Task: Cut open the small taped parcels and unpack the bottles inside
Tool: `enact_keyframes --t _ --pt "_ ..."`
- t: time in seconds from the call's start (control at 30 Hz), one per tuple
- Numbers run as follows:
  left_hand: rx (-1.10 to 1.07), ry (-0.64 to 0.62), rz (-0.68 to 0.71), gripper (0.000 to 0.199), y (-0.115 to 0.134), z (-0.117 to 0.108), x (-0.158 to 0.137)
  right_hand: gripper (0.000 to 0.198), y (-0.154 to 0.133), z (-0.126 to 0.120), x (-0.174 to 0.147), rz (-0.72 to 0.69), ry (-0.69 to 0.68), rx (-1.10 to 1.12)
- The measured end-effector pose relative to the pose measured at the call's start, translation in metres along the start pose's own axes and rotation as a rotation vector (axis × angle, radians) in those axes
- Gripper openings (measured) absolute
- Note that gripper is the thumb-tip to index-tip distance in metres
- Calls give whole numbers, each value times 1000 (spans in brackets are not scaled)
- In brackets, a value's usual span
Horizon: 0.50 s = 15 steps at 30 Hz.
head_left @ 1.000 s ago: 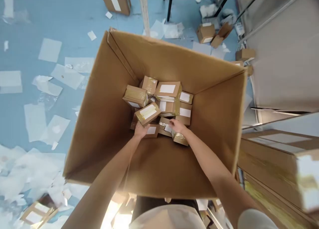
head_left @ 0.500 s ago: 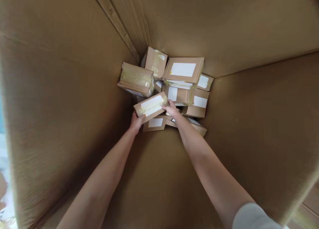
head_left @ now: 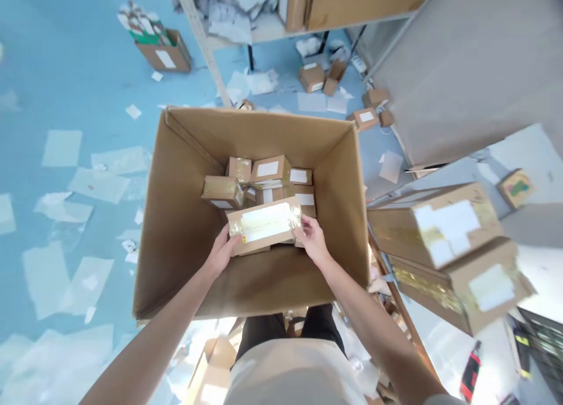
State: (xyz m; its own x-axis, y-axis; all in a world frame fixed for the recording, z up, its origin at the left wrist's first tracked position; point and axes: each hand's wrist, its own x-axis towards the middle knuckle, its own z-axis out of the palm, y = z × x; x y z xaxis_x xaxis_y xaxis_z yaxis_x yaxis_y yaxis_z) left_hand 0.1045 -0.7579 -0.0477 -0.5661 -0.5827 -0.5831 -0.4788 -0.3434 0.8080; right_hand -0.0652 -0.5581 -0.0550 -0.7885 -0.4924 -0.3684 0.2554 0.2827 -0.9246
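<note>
Two hands on one taped box (head_left: 265,222), label side up, over the other boxes (head_left: 271,169) in the big carton (head_left: 178,258); height above them hard to judge. Long axis runs left to right across the body, right end angled slightly away. Left hand (head_left: 221,250) clamps the left end, thumb on top; right hand (head_left: 313,240) has fingers closed around the right end. Box lies between them, neither hand nearer.

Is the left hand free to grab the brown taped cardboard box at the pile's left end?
Probably not: the left hand is holding a long, white-labelled brown cardboard parcel, though nothing seems to cover the taped box.
</note>
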Motion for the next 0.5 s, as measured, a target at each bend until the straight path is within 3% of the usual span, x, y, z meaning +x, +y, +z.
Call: enact_keyframes --t 0.13,0.23,0.37,0.5 --pt "134 -241 151 78 81 31 -64 48 -59 -72 -97 -161 87 91" --pt "216 -392 192 81 116 66 -104 48 -80 -124 -175 -245 196 121" --pt "291 -676 223 74 125 137 -149 49 -76 -192 -277 -325 397 102" --pt "417 -956 204 74 103 236 -207 44 -35 -259 -365 -346 723 81"
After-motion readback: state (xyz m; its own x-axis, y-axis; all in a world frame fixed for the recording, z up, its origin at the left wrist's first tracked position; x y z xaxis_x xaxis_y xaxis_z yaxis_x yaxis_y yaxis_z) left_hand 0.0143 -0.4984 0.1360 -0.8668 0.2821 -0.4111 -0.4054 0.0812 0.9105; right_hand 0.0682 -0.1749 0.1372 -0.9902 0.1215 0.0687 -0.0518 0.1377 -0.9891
